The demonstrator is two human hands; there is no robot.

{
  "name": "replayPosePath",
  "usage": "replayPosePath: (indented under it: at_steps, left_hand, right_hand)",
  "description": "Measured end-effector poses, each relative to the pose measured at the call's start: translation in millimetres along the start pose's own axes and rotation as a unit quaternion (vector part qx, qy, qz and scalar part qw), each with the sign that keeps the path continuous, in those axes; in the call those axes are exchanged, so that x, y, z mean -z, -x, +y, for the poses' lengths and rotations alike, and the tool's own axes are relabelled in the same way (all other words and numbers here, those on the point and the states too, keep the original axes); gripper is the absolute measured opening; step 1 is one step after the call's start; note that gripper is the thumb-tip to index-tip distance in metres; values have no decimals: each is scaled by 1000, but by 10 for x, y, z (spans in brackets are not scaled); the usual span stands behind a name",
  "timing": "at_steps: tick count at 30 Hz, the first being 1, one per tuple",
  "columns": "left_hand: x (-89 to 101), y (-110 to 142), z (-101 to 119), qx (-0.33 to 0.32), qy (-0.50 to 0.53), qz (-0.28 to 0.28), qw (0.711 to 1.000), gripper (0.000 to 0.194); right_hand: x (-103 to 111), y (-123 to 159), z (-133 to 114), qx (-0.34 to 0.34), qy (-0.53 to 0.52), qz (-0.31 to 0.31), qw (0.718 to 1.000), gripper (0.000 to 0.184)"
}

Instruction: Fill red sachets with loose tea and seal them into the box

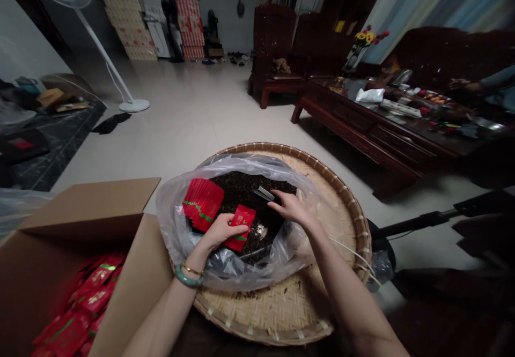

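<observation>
A red packet [240, 228] with gold print and a green stripe is pinched in my left hand [220, 232], over the dark loose tea leaves [237, 188]. My right hand [290, 207] is closed on a narrow silver metal tool [264, 193], its end pointing left above the leaves; whether it is a scoop or tongs, I cannot tell. The leaves lie in a large clear plastic bag [173, 244] with its mouth spread wide. Inside the bag's left side rests a fanned stack of red packets [203, 204], beside my left hand.
Under the bag is a round woven bamboo tray [281, 317]. An open cardboard box [139, 282] with many red packets [86, 303] stands at left. Behind are a white fan [134, 105] and a dark wooden table [354, 124]. A black stand arm [418, 223] reaches in from the right.
</observation>
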State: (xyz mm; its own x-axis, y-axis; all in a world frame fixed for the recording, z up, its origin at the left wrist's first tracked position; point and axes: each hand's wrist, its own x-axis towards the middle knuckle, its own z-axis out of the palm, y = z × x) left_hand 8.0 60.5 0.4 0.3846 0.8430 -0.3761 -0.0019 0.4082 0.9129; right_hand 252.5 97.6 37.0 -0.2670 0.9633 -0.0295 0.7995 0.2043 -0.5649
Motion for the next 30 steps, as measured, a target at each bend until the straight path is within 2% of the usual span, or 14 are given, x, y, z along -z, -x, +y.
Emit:
replayPosePath:
  at_steps: [3,5,7,11,14,18,20,22,25,28,30]
  left_hand:
    - [-3,-5,5,0,7,-6,1000,35]
    - [-5,-8,11,-2,3,-10,1000,35]
    - [-8,-8,18,-5,-14,-10,1000,34]
    - [-9,-8,26,-20,-66,-13,998,29]
    - [-4,-8,25,-27,-100,-23,994,25]
    - [3,0,15,-28,-105,-30,994,25]
    - [3,6,9,-24,-94,-26,995,27]
    - [-1,8,8,-24,-73,-20,997,31]
    - [-1,-10,20,-34,-9,-4,999,42]
    - [9,-44,37,-26,68,24,997,55]
    - [15,-64,37,-5,85,30,996,58]
  right_hand:
    - [-61,-16,3,-9,99,25,995,48]
    - [-113,-16,-113,-1,105,59,993,42]
    - [-190,-9,-289,32,63,84,994,36]
    - [-415,20,-586,116,-41,77,989,25]
    - [-548,36,-646,137,-95,82,983,21]
    - [-579,21,-636,129,-144,97,976,25]
    - [-542,0,-629,104,-182,66,976,24]
    - [-465,-16,-599,80,-224,-3,971,22]
    - [-233,-4,-480,13,-264,-89,960,20]
    - [116,53,-392,-79,-255,-71,961,17]
    - [327,98,-483,-95,-216,-45,971,18]
